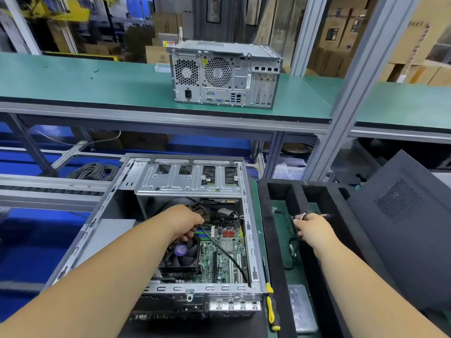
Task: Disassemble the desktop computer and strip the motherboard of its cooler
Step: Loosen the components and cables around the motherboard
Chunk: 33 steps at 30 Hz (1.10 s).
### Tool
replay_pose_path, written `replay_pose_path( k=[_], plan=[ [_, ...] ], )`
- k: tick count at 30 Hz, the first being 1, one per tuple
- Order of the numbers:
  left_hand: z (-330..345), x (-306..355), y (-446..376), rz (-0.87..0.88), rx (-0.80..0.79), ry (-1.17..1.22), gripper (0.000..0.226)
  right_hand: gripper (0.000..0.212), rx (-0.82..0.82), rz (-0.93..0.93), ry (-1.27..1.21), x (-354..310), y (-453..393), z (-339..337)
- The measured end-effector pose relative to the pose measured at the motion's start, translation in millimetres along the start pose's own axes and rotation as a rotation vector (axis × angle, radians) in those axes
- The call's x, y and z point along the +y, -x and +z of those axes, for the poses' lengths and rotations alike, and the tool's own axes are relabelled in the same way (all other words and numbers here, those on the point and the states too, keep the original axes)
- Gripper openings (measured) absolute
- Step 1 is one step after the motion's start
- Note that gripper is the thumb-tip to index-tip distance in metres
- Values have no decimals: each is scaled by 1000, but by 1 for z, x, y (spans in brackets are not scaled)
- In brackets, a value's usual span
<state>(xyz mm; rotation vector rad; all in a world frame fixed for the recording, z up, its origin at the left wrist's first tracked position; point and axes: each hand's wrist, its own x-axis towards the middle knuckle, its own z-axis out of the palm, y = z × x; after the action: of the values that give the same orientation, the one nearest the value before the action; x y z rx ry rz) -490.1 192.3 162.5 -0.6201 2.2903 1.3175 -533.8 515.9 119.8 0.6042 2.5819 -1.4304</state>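
Observation:
An open desktop case (251,242) lies on its side in front of me, with the green motherboard (220,254) showing inside. A black cooler fan (180,256) with a purple sticker sits on the board's left part. My left hand (183,223) reaches into the case just above the fan, fingers closed on a black cable (227,254) that runs across the board toward the lower right. My right hand (311,226) is over the black foam tray (273,240) to the right, pinching a thin black wire (291,240) that hangs down into the tray.
A yellow-handled screwdriver (271,311) lies along the case's right edge. A black side panel (410,235) leans at the far right. A second, closed computer (224,74) stands on the green upper shelf (97,84). A clear plastic box (301,308) rests in the tray's near end.

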Motion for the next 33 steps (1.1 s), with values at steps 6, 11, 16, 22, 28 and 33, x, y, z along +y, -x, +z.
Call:
replay_pose_path(
  k=[6,11,16,22,28,33],
  plan=[
    [-2,0,7,-31,4,-178,22,50,-111,38,98,-11,5,1],
    [-8,3,21,-6,40,-535,30,31,-91,-139,57,-38,29,10],
    [-11,1,28,18,35,-549,27,19,-91,-408,55,-79,69,32],
    [-18,-2,31,9,-11,-711,22,15,-227,-675,230,-103,108,68],
    [-23,-28,21,190,66,-340,26,23,-489,-704,605,-101,123,106],
    [-21,-29,18,368,92,-105,36,12,-620,-770,1125,-102,127,108]
  ],
)
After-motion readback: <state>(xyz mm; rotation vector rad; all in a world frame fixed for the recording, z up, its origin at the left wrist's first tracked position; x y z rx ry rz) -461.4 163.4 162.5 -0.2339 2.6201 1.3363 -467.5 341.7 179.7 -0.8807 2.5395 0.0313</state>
